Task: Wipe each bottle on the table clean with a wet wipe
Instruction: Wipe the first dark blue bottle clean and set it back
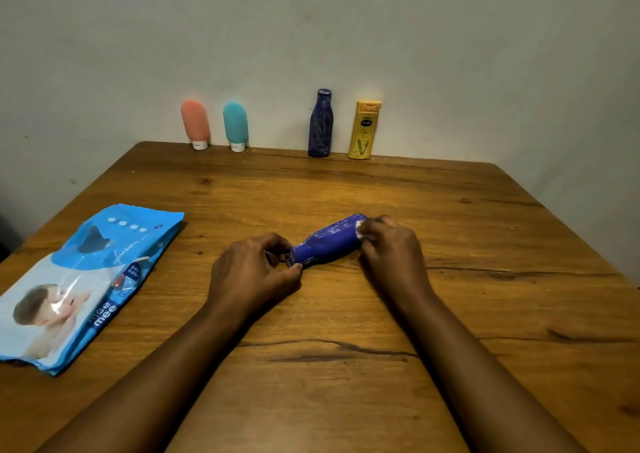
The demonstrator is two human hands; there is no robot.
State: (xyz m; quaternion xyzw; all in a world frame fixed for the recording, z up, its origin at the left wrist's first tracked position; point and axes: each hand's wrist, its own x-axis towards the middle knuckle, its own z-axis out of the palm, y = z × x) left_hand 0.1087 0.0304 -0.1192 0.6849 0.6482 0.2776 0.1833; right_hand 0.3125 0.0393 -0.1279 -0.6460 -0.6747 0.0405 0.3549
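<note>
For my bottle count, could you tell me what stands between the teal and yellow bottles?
The head view shows one upright dark blue bottle there, nearer the yellow bottle.

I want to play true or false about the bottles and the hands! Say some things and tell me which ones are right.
1. The blue bottle lies on its side on the table. True.
2. The left hand holds the white wipe. False: the right hand holds it, against the bottle's base.
3. The yellow bottle stands upright by the wall. True.
4. The wipes pack lies on the table's right side. False: it lies on the left.
</note>
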